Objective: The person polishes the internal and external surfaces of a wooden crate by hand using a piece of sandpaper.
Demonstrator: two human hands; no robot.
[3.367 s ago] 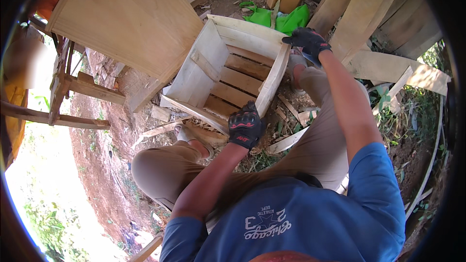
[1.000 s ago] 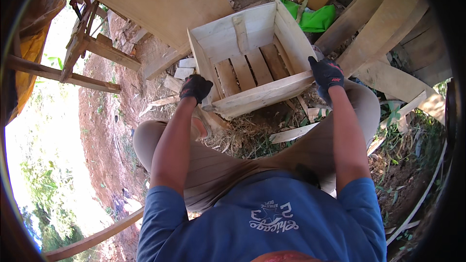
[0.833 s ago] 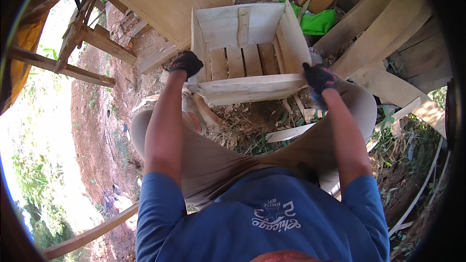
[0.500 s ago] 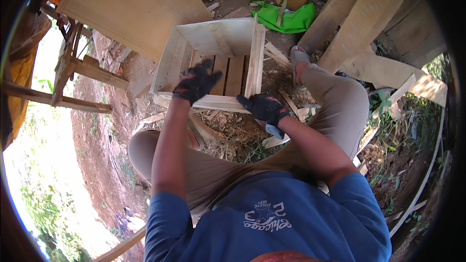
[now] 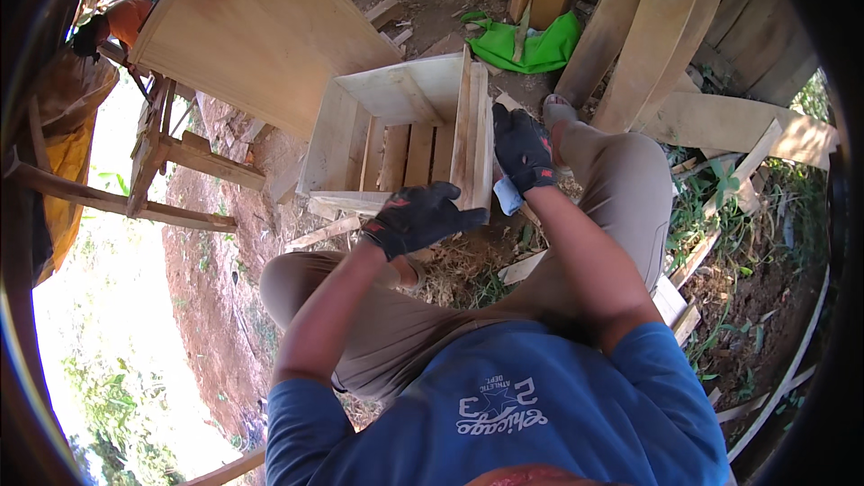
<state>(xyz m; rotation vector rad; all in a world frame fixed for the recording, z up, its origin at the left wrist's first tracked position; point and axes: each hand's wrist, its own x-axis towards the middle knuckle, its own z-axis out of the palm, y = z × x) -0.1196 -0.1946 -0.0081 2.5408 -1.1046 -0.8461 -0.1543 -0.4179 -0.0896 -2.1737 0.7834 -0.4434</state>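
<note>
In front of me stands an open wooden crate (image 5: 328, 162) with pale plank walls and a slatted bottom. My left hand (image 5: 418, 219), in a black glove with red marks, lies across the crate's near wall. Its thumb and fingers span the rim close to the near right corner. My right hand (image 5: 524, 148), gloved the same way, is beside the outer right wall, its fingers stretched away from me; whether they touch the wood I cannot tell. A light blue piece of material (image 5: 507, 196) hangs by my right wrist.
A wide wooden panel (image 5: 261, 27) leans beyond the crate to the left. A green bag (image 5: 531, 43) lies on the ground behind. Long boards (image 5: 666, 36) stand at the far right. A rough timber frame (image 5: 202, 160) is on the left, with a person in orange (image 5: 129, 20) beyond it.
My left hand has gone from above the crate's inside to its near right corner. My right hand has left that corner and moved forward along the outer right wall.
</note>
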